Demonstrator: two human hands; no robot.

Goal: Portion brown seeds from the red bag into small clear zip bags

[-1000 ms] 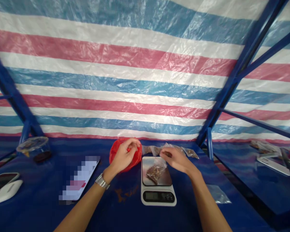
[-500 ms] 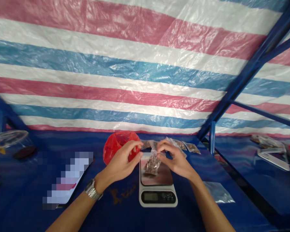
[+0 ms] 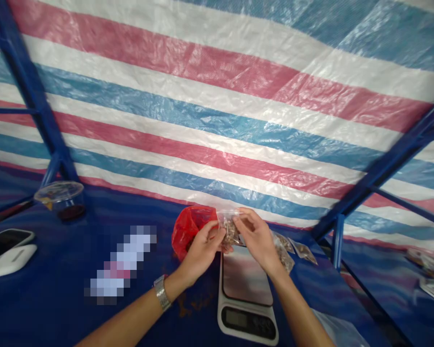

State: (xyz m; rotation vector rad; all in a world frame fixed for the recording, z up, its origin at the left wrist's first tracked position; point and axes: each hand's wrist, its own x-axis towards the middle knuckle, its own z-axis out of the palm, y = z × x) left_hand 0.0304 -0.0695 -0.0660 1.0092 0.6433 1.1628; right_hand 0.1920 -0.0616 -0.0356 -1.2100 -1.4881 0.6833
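A small clear zip bag (image 3: 229,227) with brown dried bits in it is held upright above the back edge of a digital kitchen scale (image 3: 246,279). My left hand (image 3: 201,248) pinches its lower left side between thumb and fingers. At the bag's upper right, my right hand (image 3: 257,237) grips the top edge, fingers bent round it. The scale's metal plate is bare, and its display is too dim to read. Just behind my left hand stands an open red plastic bag (image 3: 183,233), its contents mostly hidden.
Several filled small bags (image 3: 303,251) lie right of the scale. An empty clear bag (image 3: 338,330) rests at front right. Leftward are a blurred-out flat item (image 3: 121,265), a white case (image 3: 12,260), a dark-screened phone (image 3: 9,241) and a clear tub (image 3: 63,200). Blue posts (image 3: 338,241) flank a striped sheet.
The filled bag has gone from the scale plate up into both hands. My left hand has closed on it. The camera view has tilted and shifted left.
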